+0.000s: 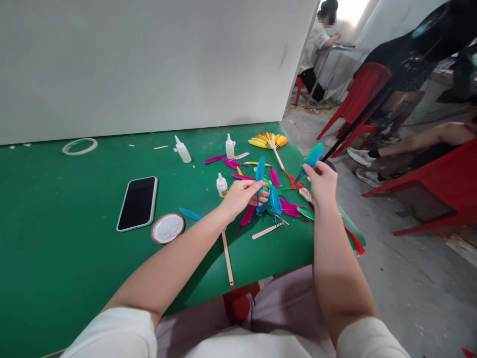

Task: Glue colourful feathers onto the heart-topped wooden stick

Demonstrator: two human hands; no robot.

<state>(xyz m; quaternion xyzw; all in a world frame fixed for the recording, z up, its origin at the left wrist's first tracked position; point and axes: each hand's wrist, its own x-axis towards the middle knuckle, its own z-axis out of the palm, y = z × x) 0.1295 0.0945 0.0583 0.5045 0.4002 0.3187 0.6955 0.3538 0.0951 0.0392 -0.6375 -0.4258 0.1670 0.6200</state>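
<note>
My left hand (244, 196) pinches a blue feather (260, 171) upright above the pile. Farther right, my right hand (322, 181) holds a green and blue feather (313, 155) between thumb and fingers. Beneath and between the hands lie loose blue feathers (276, 200) and magenta feathers (290, 208). A yellow feather fan (273, 144) with a pale wooden handle and red tassel rests behind them. Near my left forearm, another blue feather (190, 214) lies flat, and a wooden stick (227, 256) points toward my lap.
Three white glue bottles (183, 150) stand on the green table (74, 263). A phone (137, 204), a round lid (167, 228) and a tape ring (80, 146) lie at left. Red chairs (439, 194) and seated people are at right.
</note>
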